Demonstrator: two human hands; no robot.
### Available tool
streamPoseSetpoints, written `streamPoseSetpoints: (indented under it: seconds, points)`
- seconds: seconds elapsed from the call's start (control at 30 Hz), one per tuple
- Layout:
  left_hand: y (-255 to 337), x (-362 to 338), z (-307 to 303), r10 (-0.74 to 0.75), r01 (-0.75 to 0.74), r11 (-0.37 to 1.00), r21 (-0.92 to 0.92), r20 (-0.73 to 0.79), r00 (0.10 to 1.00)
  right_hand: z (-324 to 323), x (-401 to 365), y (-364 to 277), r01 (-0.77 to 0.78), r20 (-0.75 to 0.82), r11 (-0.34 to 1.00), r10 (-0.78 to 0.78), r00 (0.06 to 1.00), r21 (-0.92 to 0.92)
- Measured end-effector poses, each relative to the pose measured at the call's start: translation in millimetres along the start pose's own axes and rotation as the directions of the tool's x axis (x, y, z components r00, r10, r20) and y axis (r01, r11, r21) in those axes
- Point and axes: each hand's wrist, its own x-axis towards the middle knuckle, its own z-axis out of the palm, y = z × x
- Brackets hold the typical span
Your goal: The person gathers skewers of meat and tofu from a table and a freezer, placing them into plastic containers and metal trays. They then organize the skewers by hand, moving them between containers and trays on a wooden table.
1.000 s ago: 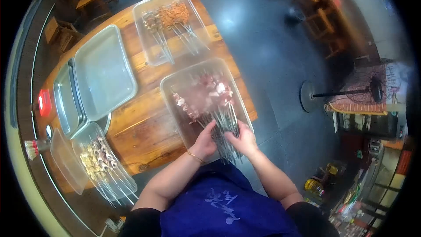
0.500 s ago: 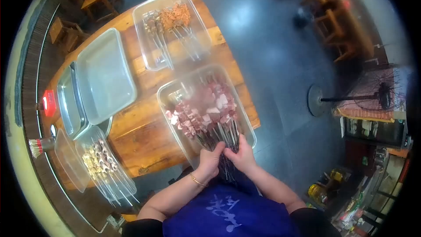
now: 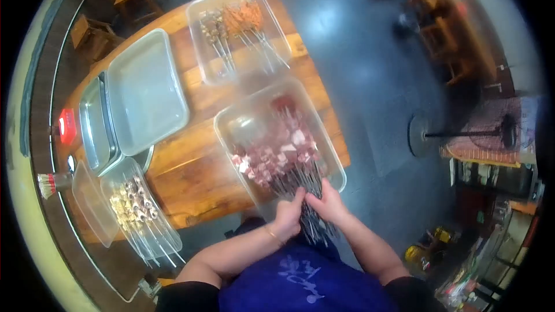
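Note:
Both of my hands are wrapped round a thick bundle of meat skewers (image 3: 284, 155), gripping the bare metal sticks near the front of a clear plastic tub (image 3: 232, 120). My left hand (image 3: 289, 212) closes on the bundle from the left, its thumb toward the middle. From the right, my right hand (image 3: 329, 201) holds the same sticks, thumb close to the other thumb. Cubes of red and pale meat fan out at the far end, lying over the tub. The stick ends hang down below my hands, in front of a blue apron (image 3: 300, 277).
A second tub (image 3: 199, 60) with orange and brownish skewers stands farther back on the wooden table (image 3: 191, 179). On the left are an empty pale tray (image 3: 147, 95), a metal tray (image 3: 92, 121) and a container of pale skewers (image 3: 136, 208). A standing fan (image 3: 419, 134) is at right.
The whole scene has shifted slightly right in view. My hands, still on the bundle, have moved a little right, and the stick ends spread out more below them.

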Motion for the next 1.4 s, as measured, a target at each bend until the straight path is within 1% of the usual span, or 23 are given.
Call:
streamPoseSetpoints:
  seconds: [0.07, 0.1, 0.2, 0.23, 0.33, 0.37, 0.47, 0.5, 0.6, 0.63, 0.73, 0.77, 0.8, 0.87, 0.9, 1.0, 1.03, 1.13, 1.17, 1.27, 1.3, 1.33, 1.4]
  points:
    - [-21, -4, -7, 0.062, -0.062, 0.998, 0.001, 0.018, 0.998, 5, -16, 16, 0.066, -0.042, 0.993, -0.062, 0.997, 0.095]
    - [-12, -8, 1, 0.028, -0.026, 0.999, -0.035, 0.057, 0.998, -11, -18, -35, 0.013, -0.069, 0.997, -0.008, 0.998, 0.071]
    - [-19, -23, 3, 0.254, -0.256, 0.966, 0.019, 0.078, 0.964, -12, -35, -45, 0.056, -0.083, 0.988, -0.044, 0.996, 0.146]
    - [-23, -18, -1, 0.296, -0.3, 0.954, 0.018, 0.105, 0.949, -11, -35, -41, 0.055, -0.094, 0.997, -0.05, 0.994, 0.052]
    - [-18, -4, -5, -0.004, 0.006, 0.999, -0.038, 0.05, 0.999, -10, -16, -33, -0.019, 0.013, 1.0, 0.019, 1.0, 0.011]
    - [-19, 0, -5, -0.114, 0.113, 0.993, -0.041, -0.025, 0.993, -8, -11, -16, -0.055, 0.042, 0.998, 0.055, 0.998, 0.002]
    - [-33, -21, -5, -0.015, 0.015, 1.0, -0.01, 0.025, 1.0, -11, -37, -20, -0.03, -0.046, 0.994, 0.026, 0.999, -0.102]
    - [-32, -17, -1, 0.082, -0.078, 0.996, -0.038, 0.094, 0.992, -17, -32, -23, -0.146, 0.015, 0.989, 0.146, 0.989, 0.025]
    - [-40, -38, 1, 0.148, -0.149, 0.989, 0.022, 0.066, 0.987, -15, -55, -21, 0.06, -0.1, 0.996, -0.053, 0.994, 0.072]
    - [-43, -38, -3, 0.184, -0.193, 0.979, 0.066, 0.123, 0.975, -15, -57, -15, 0.039, -0.107, 0.998, -0.033, 0.994, 0.051]
    - [-48, -34, -3, 0.183, -0.196, 0.979, 0.05, 0.188, 0.965, -13, -61, -25, 0.144, -0.207, 0.989, -0.132, 0.969, 0.042]
    - [-46, -27, -2, 0.049, -0.065, 0.987, 0.15, 0.111, 0.993, -20, -57, -19, -0.045, -0.091, 0.999, 0.046, 0.995, 0.008]
    - [-45, -15, -4, -0.142, 0.133, 0.982, 0.133, 0.062, 0.988, -18, -57, -16, -0.066, -0.079, 0.998, 0.066, 0.995, 0.004]
    - [-63, -19, -13, -0.024, 0.02, 0.985, 0.171, 0.023, 0.999, -12, -62, -8, -0.107, -0.057, 0.994, 0.107, 0.993, -0.006]
    - [-69, -32, -9, 0.117, -0.122, 0.991, 0.06, 0.087, 0.989, -14, -73, -5, -0.07, -0.099, 0.998, 0.069, 0.993, -0.003]
    - [-52, -25, -19, 0.097, -0.124, 0.977, 0.173, 0.156, 0.983, -7, -61, -3, 0.008, -0.127, 0.999, -0.002, 0.992, 0.042]
    - [-48, -30, -21, 0.181, -0.229, 0.945, 0.236, 0.208, 0.961, -1, -65, -1, 0.053, -0.157, 0.997, -0.043, 0.987, 0.06]
    - [-32, -40, -27, 0.205, -0.332, 0.818, 0.47, 0.301, 0.931, 2, -68, -4, 0.209, -0.23, 0.974, -0.184, 0.956, 0.092]
    - [-31, -41, -24, 0.279, -0.408, 0.814, 0.413, 0.338, 0.899, -1, -67, -8, 0.271, -0.241, 0.962, -0.257, 0.936, 0.026]
    - [-23, -41, -14, 0.343, -0.477, 0.812, 0.337, 0.386, 0.856, -9, -58, -19, 0.327, -0.279, 0.943, -0.298, 0.913, 0.062]
    - [-11, -39, -26, 0.505, -0.591, 0.722, 0.359, 0.311, 0.805, 3, -44, -40, 0.41, -0.187, 0.906, -0.388, 0.902, 0.1]
    - [6, -49, -29, 0.569, -0.645, 0.68, 0.349, 0.304, 0.764, 10, -44, -65, 0.385, -0.174, 0.91, -0.358, 0.917, 0.152]
    - [41, -55, -26, 0.685, -0.742, 0.581, 0.334, 0.292, 0.667, 20, -23, -85, 0.465, -0.136, 0.857, -0.445, 0.885, 0.22]
